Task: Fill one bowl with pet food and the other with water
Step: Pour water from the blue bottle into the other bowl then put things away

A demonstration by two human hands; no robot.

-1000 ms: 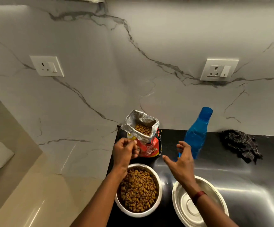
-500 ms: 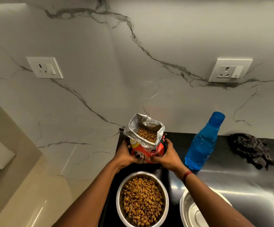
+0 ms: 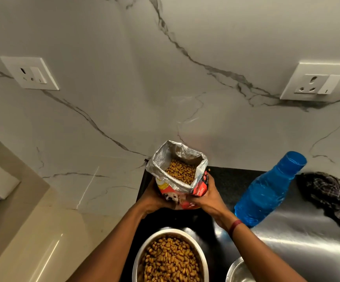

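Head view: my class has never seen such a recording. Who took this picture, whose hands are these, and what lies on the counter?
No robot here. A person wears a camera on the head, looking down, so these are their own arms. The left hand and right hand grip an open, upright bag of pet food. Nearer the camera stands a bowl full of kibble; a second bowl shows only its rim. On the right are a blue bottle and a dark cloth, on the counter.

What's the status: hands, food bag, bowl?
Open food bag gripped by left hand, right hand. Near bowl full of kibble. Capped blue bottle unobstructed.
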